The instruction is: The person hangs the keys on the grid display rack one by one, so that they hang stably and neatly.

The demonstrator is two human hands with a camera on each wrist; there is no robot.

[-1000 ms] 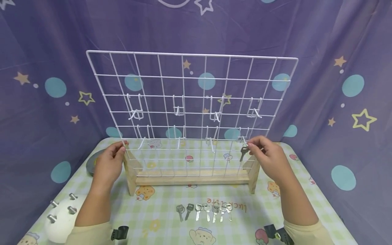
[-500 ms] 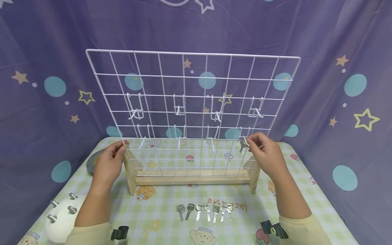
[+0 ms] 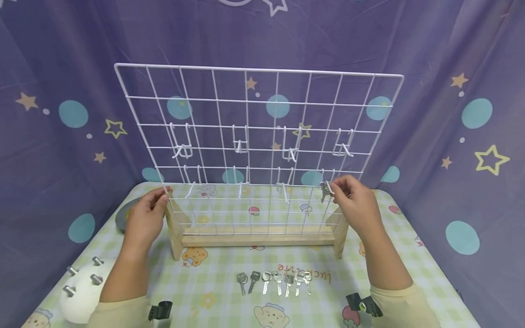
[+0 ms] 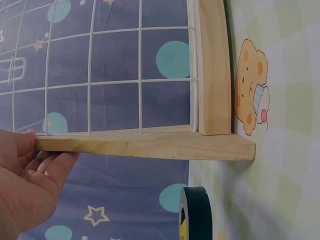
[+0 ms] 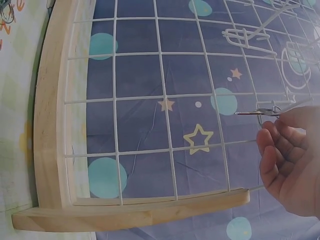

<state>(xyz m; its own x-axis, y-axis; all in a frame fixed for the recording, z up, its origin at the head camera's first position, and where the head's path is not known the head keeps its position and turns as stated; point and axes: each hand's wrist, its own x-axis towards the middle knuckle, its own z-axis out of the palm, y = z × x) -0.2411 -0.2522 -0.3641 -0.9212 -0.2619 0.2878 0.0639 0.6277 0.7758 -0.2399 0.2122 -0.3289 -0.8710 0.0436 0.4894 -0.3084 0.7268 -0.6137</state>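
Note:
A white wire grid (image 3: 258, 102) stands in a wooden base (image 3: 258, 240), with two rows of white hooks. My left hand (image 3: 145, 221) holds the base's left wooden upright (image 3: 175, 232), thumb and fingers on its end in the left wrist view. At the grid's lower right, my right hand (image 3: 358, 207) pinches a small metal key (image 3: 325, 192) by its ring end, against the rightmost lower hook (image 3: 329, 186). The key (image 5: 250, 113) appears edge-on in the right wrist view; fingertips hide its ring, so I cannot tell whether it is on the hook.
Several loose keys (image 3: 278, 283) lie in a row in front of the base on the checked cloth. A white dome (image 3: 79, 303) with metal pegs sits at the front left. Behind my left hand is a dark tape roll (image 4: 197, 215). A purple curtain (image 3: 430, 150) surrounds the table.
My right hand has moved slightly left and up, bringing the key from just below the rightmost lower hook up to it. My left hand stays on the wooden upright.

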